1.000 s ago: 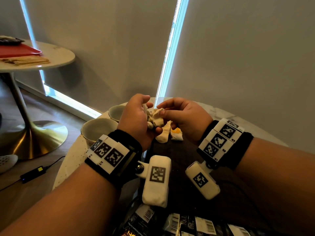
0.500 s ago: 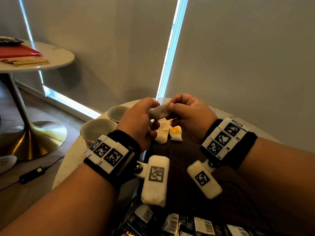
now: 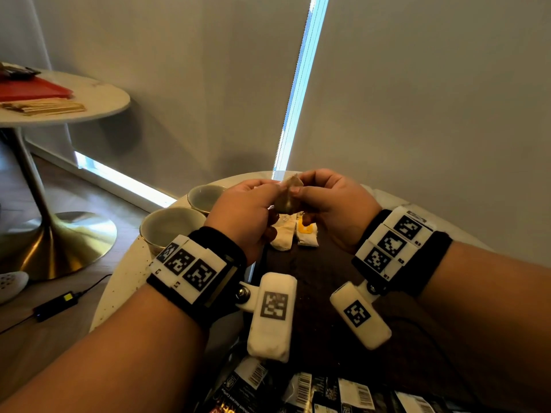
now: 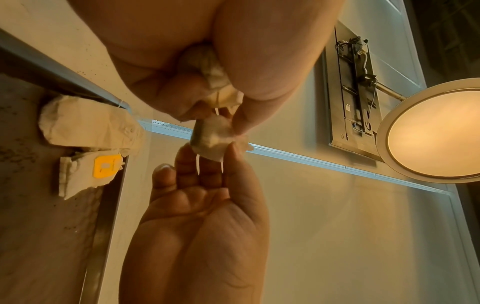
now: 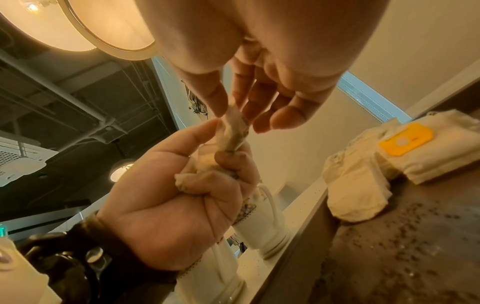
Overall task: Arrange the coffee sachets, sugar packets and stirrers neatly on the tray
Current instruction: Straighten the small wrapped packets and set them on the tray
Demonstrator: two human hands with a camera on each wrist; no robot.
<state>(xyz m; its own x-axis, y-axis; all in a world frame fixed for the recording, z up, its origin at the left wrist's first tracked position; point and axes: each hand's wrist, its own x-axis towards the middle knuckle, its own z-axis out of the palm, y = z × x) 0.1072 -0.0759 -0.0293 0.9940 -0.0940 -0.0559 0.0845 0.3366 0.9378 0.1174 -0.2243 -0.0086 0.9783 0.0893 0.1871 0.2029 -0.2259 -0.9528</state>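
Over the dark tray my left hand grips a crumpled bunch of white packets in its curled fingers. My right hand pinches one white packet between thumb and fingertips, right against the left hand's bunch; the same packet shows in the right wrist view. A plain white packet and one with a yellow tag lie side by side at the tray's far end. Several black coffee sachets lie at the near edge. Wooden stirrers lie on a separate table at far left.
Two pale cups stand on the round white table left of the tray. The side table also carries a red tray. A cable with a black box lies on the floor.
Both hands have risen slightly. The packet between them lay across half a second ago and now stands more upright, pinched by the right hand.
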